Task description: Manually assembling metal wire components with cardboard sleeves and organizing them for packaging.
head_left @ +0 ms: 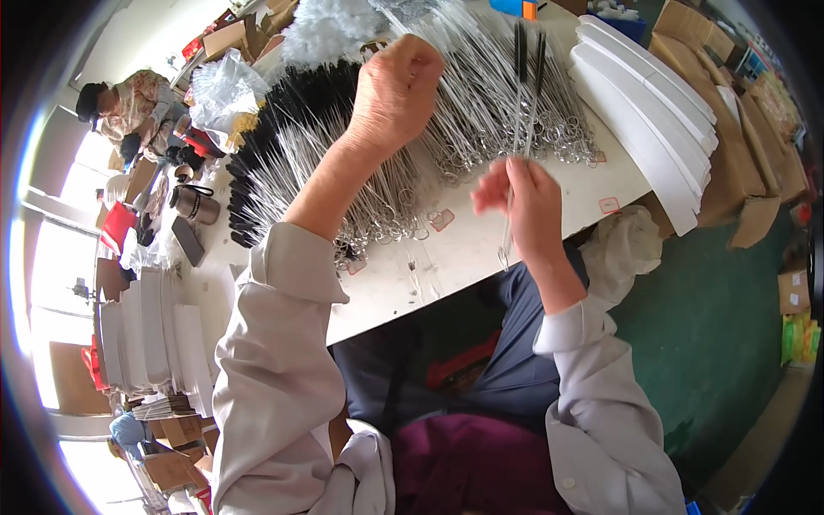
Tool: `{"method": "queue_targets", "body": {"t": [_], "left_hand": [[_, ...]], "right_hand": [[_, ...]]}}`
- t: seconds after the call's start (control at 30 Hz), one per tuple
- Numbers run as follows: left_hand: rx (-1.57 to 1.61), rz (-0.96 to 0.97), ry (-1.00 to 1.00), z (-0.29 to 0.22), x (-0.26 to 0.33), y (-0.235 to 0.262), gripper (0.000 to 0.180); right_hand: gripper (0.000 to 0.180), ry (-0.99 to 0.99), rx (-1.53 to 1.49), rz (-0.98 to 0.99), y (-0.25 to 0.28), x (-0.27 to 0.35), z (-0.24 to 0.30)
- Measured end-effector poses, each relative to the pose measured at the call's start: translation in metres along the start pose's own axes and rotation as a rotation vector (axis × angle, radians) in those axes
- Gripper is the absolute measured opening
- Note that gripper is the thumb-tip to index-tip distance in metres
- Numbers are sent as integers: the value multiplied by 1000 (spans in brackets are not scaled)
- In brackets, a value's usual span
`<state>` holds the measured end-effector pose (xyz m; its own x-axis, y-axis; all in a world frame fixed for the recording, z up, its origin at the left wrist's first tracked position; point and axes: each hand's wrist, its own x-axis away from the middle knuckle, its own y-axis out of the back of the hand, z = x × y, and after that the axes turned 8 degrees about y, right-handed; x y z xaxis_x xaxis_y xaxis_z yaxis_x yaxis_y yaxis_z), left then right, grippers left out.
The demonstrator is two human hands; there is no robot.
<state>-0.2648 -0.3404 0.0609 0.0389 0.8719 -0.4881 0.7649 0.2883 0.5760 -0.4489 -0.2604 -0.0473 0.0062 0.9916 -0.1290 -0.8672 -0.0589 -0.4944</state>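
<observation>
My left hand [396, 90] is raised over the white table [446, 257], fingers curled closed above a heap of thin wire-handled brushes [481, 112]; what it grips is hidden by the fist. My right hand [528, 206] pinches two long black-tipped wire brushes [525, 94] upright, their twisted wire ends hanging below the fingers toward the table edge. Black-bristled brushes [275, 146] lie fanned at the left of the heap, with white fluffy ones [330, 30] at the far side.
Stacks of curved white card pieces [652, 120] lie at the table's right, more white stacks [146, 335] at its left. A metal cup [193, 204] stands at the left. Cardboard boxes [738, 146] line the right. Another person [129, 107] sits at far left.
</observation>
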Motion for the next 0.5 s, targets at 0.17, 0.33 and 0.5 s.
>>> {"method": "queue_targets", "body": {"t": [0.17,0.33,0.5], "left_hand": [[23,-43,-35,0,1,4,11],[154,-40,-42,-18,7,22,10],[310,-33,-104,-29,7,53,13]], "right_hand": [[29,-41,-187,66,-24,-82,-15],[27,-104,-229,-30,-24,-105,-48],[33,-89,-154,-54,-29,-107,-47]]}}
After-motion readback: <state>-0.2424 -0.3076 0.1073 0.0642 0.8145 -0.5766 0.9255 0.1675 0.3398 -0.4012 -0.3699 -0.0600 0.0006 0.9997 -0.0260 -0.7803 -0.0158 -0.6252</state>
